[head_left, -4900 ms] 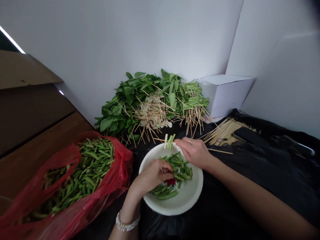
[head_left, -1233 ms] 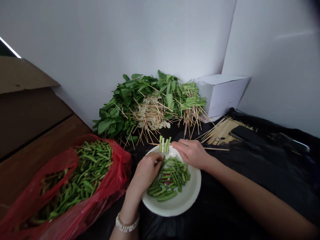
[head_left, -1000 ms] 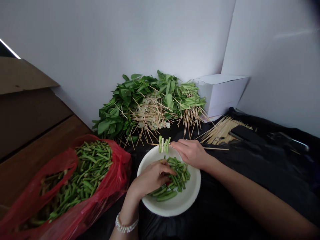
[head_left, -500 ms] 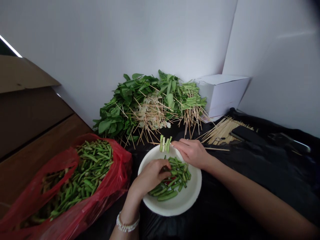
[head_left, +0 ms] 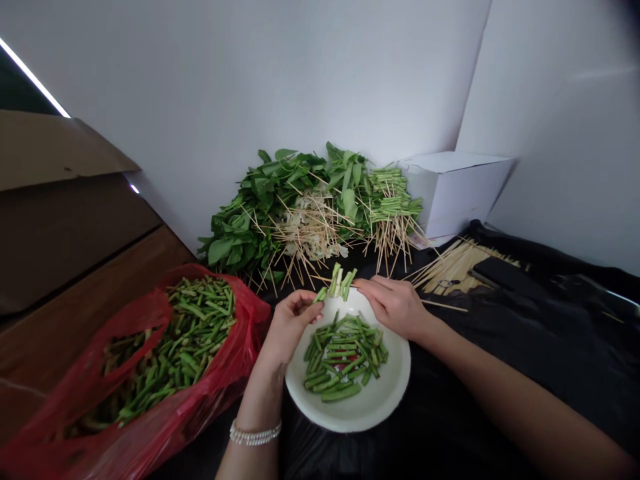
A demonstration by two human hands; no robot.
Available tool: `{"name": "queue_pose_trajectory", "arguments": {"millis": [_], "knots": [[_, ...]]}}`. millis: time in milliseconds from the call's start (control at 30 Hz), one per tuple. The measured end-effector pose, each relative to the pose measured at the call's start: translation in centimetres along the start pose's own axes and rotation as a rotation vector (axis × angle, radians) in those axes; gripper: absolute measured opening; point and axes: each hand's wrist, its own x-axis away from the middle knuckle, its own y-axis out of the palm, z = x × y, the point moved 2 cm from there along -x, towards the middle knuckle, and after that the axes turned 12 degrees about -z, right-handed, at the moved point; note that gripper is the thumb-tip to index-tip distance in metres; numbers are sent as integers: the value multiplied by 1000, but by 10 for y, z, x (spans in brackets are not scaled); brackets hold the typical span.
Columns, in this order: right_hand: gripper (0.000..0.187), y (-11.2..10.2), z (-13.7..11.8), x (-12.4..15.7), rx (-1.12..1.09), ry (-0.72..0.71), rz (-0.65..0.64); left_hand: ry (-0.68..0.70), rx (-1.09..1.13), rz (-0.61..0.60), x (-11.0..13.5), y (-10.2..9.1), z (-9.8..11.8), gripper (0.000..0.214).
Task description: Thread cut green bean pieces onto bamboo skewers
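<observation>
My right hand (head_left: 393,308) is shut on a thin wooden skewer (head_left: 443,304), with several cut green bean pieces (head_left: 341,283) threaded near its far end. My left hand (head_left: 293,321) is raised over the rim of a shallow white bowl (head_left: 385,407), pinching one bean piece (head_left: 320,295) close to the skewered pieces. Cut green beans (head_left: 345,357) lie in the bowl, below both hands. A red plastic bag (head_left: 245,313) to my left holds a heap of more cut beans (head_left: 175,353).
Skewered leafy greens, pale pieces and bean bundles (head_left: 310,220) are heaped against the white wall. Behind them stands a white box (head_left: 453,197). Loose skewers (head_left: 455,267) and a black-handled knife (head_left: 500,272) lie on black plastic sheeting (head_left: 475,373). Brown wooden boards (head_left: 90,280) are at left.
My left hand has risen from the beans in the bowl to above the rim, now pinching a bean piece. The beans in the bowl are fully uncovered, and my right hand still holds the skewer.
</observation>
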Motion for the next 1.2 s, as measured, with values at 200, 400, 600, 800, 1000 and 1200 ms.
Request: {"name": "queue_pose_trajectory", "arguments": {"millis": [200,400,600,800,1000,1200], "knots": [[28,-1,-2,0,-18,9,0,-17,415,114,1,-3,4,34],[29,-1,-6,-1,49,-13,-51,16,422,99,1,-1,6,27],[30,0,-7,-1,92,-6,-87,44,483,134,3,1,10,28],[29,0,-7,-1,112,-6,-109,62,474,111,2,1,6,30],[28,-1,-9,-1,120,-16,-127,90,458,132,-1,-1,6,23],[29,1,-9,0,92,-40,-103,65,462,191,-1,-2,4,36]]}}
